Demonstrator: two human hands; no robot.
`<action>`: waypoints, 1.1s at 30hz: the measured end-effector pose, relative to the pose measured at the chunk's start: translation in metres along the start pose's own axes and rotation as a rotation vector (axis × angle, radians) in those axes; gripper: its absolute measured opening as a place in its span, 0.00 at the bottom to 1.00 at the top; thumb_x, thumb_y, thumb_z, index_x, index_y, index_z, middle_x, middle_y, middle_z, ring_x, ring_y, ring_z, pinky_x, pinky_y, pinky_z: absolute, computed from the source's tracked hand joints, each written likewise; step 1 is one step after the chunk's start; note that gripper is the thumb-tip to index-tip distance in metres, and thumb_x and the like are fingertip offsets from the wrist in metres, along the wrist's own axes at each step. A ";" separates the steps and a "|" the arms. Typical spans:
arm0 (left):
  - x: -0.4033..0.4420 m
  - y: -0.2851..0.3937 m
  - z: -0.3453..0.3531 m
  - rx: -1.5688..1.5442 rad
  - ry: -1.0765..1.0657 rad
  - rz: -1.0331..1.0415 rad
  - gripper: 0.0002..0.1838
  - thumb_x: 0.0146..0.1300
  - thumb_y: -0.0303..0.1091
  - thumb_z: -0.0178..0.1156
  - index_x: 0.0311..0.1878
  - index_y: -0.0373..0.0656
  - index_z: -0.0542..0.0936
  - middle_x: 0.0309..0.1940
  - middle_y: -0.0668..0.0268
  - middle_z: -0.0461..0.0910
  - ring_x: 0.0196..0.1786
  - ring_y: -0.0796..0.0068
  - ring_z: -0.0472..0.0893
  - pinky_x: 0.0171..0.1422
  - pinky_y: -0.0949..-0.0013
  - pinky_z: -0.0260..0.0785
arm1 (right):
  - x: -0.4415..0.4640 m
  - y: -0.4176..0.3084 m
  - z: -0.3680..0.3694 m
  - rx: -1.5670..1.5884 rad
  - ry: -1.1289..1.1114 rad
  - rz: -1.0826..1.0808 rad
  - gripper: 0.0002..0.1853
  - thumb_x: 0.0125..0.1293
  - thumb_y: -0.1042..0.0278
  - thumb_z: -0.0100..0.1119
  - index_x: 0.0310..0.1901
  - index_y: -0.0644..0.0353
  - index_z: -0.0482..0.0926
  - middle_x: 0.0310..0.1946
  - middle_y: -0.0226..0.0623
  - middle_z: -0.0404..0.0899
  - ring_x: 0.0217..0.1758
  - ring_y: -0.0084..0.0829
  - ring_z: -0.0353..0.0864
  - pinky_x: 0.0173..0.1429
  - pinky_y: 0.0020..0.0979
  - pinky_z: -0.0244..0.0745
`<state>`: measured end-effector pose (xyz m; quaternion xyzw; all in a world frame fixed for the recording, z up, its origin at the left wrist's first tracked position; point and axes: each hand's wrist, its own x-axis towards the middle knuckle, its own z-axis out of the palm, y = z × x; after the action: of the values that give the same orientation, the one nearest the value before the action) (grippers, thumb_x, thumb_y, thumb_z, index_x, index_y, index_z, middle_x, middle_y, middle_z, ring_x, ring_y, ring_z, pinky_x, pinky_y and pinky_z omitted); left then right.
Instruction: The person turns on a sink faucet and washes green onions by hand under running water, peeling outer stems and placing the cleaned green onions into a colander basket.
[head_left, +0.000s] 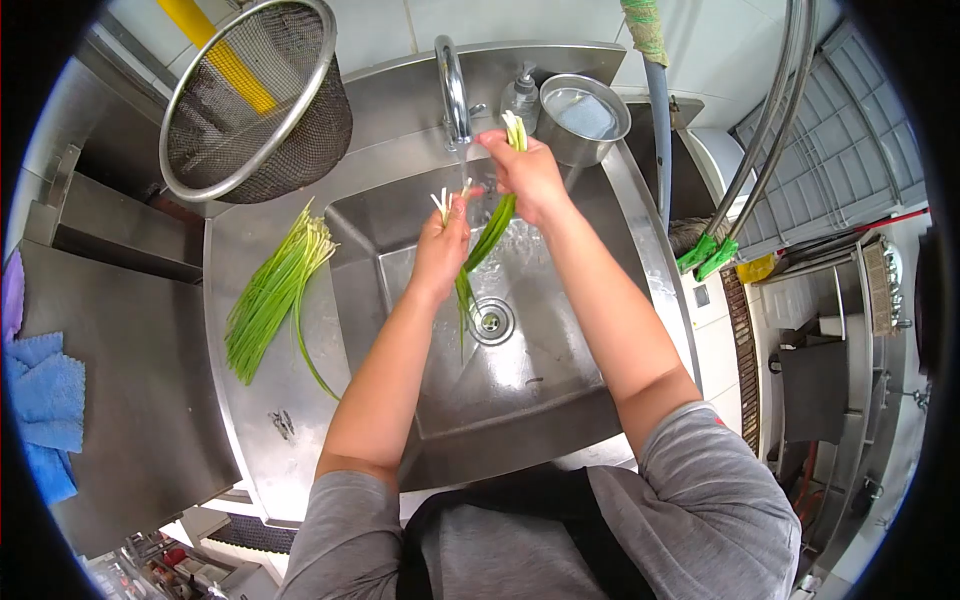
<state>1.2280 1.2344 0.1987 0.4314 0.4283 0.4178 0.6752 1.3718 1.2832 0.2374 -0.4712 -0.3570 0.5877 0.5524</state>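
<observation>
Over the sink (590, 360), my left hand (440, 250) is closed around a few green onions, their white ends poking out above the fingers. My right hand (530, 178) grips another small bunch of green onions (492, 238). Its white ends stick up past the thumb and its green leaves hang down toward the drain (491, 321). Water seems to run from the faucet (452, 90) between the two hands. On the steel counter to the left lies a larger pile of green onions (275, 290), with one long leaf trailing toward my left forearm.
A large mesh strainer (300, 150) hangs at the upper left. Behind the sink stand a pump bottle (521, 97) and a metal pot (584, 150) with something pale inside. Blue cloths (45, 400) lie at far left. A hose (658, 130) hangs on the right.
</observation>
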 end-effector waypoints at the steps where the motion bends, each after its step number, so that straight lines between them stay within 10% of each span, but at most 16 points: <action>1: 0.002 -0.006 -0.004 -0.059 -0.024 0.007 0.13 0.72 0.43 0.44 0.46 0.46 0.74 0.19 0.79 0.60 0.20 0.87 0.57 0.25 0.80 0.52 | -0.001 -0.001 0.001 -0.021 -0.010 0.046 0.10 0.64 0.61 0.56 0.40 0.59 0.76 0.18 0.20 0.65 0.16 0.14 0.55 0.20 0.21 0.49; 6: 0.025 -0.012 0.002 -0.150 0.108 0.166 0.13 0.70 0.42 0.47 0.43 0.44 0.75 0.20 0.80 0.65 0.21 0.89 0.61 0.25 0.81 0.53 | -0.027 0.005 0.007 0.234 -0.218 0.299 0.09 0.68 0.62 0.49 0.38 0.59 0.70 0.21 0.26 0.63 0.18 0.16 0.57 0.23 0.22 0.53; 25: 0.033 0.024 0.003 -0.064 0.017 0.146 0.09 0.64 0.32 0.53 0.43 0.36 0.74 0.31 0.66 0.78 0.29 0.83 0.75 0.31 0.79 0.65 | -0.034 0.039 -0.001 0.276 -0.137 -0.006 0.06 0.67 0.72 0.50 0.43 0.60 0.73 0.34 0.29 0.79 0.35 0.19 0.78 0.37 0.22 0.73; 31: 0.036 0.021 -0.006 -0.153 0.050 0.152 0.08 0.66 0.34 0.54 0.42 0.39 0.74 0.30 0.71 0.74 0.27 0.85 0.71 0.30 0.79 0.62 | -0.023 0.041 0.000 0.129 -0.089 -0.073 0.05 0.70 0.67 0.46 0.43 0.57 0.70 0.37 0.35 0.78 0.35 0.22 0.78 0.38 0.26 0.74; 33: 0.029 0.027 -0.001 -0.116 0.072 0.135 0.08 0.66 0.36 0.53 0.40 0.42 0.74 0.27 0.73 0.72 0.26 0.86 0.68 0.28 0.78 0.60 | 0.008 0.046 -0.011 -0.403 0.132 -0.020 0.06 0.68 0.68 0.47 0.42 0.60 0.68 0.38 0.39 0.78 0.37 0.31 0.80 0.39 0.33 0.75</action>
<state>1.2304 1.2692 0.2174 0.4042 0.3973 0.5016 0.6536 1.3679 1.2842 0.1896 -0.6061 -0.4351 0.4668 0.4748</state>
